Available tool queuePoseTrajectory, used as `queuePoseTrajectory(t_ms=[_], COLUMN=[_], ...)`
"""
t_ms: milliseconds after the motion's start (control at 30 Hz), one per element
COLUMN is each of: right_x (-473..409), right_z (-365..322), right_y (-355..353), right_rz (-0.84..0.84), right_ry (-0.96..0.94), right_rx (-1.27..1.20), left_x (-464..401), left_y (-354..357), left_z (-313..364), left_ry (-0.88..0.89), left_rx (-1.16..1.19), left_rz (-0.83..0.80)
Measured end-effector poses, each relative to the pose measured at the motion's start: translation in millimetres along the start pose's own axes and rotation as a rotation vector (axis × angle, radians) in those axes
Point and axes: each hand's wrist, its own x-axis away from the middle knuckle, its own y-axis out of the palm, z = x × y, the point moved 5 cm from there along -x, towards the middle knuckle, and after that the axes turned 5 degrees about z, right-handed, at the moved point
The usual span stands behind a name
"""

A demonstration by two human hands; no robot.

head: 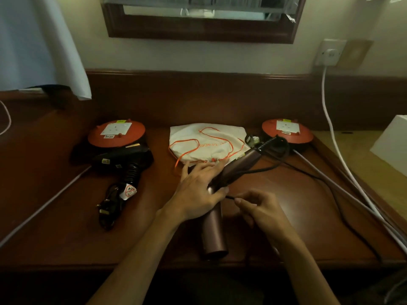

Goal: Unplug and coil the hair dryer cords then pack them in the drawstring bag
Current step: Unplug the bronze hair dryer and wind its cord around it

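A brown hair dryer (214,234) lies in the middle of the desk, its barrel toward me and its handle (242,164) slanting up to the right. My left hand (198,192) grips the dryer where handle meets barrel. My right hand (259,208) pinches its black cord (319,179), which trails right across the desk. A white drawstring bag (209,142) with orange strings lies flat behind the dryer. At the left lies a black hair dryer (123,159), its cord and plug (110,208) bundled in front of it.
Two orange round socket reels stand on the desk (66,216), one at the left (116,134) and one at the right (287,130). White cables (334,137) run from a wall socket (329,52) down the right side. A white box (392,144) sits at the far right.
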Motion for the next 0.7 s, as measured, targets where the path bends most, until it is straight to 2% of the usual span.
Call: queuePoseTrajectory(t_ms=[100,167,233,333,433,500,533,600,700], right_x=[-4.9,7.8,29.5,47.8,35.6,26.3,23.6,22.8,13.9], right_z=[7.7,11.9,13.1,21.1,18.6,12.2,11.1,11.9,19.3], right_y=[-1.5,3.7,6.9,-7.0,-33.0,-47.7,-52.4,-55.3,-60.2], right_rz=[-0.036,-0.193,-0.384,-0.516,-0.388,-0.283,-0.283,-0.422,-0.641], right_ry=[0.148,0.285,0.380,0.426,0.239,0.114,0.109,0.174,0.239], right_rx=[-0.235,-0.466,-0.584,-0.449,-0.277,-0.248,-0.268,-0.295,-0.056], left_x=[1.5,3.8,6.7,9.7,12.2,13.1,13.1,12.9,16.2], left_y=[-0.1,-2.7,-5.3,-9.0,-6.4,-3.7,-4.4,-6.8,-9.9], left_z=[-12.4,-20.1,-27.1,-25.6,-20.9,-18.7,-18.2,-22.2,-30.8], left_ry=[-0.131,-0.190,-0.220,-0.187,-0.114,-0.102,-0.101,-0.132,-0.199], left_rx=[0.254,0.360,0.408,0.558,0.510,0.482,0.489,0.550,0.662], left_rz=[-0.064,-0.050,-0.027,-0.002,0.038,0.046,0.053,0.079,0.077])
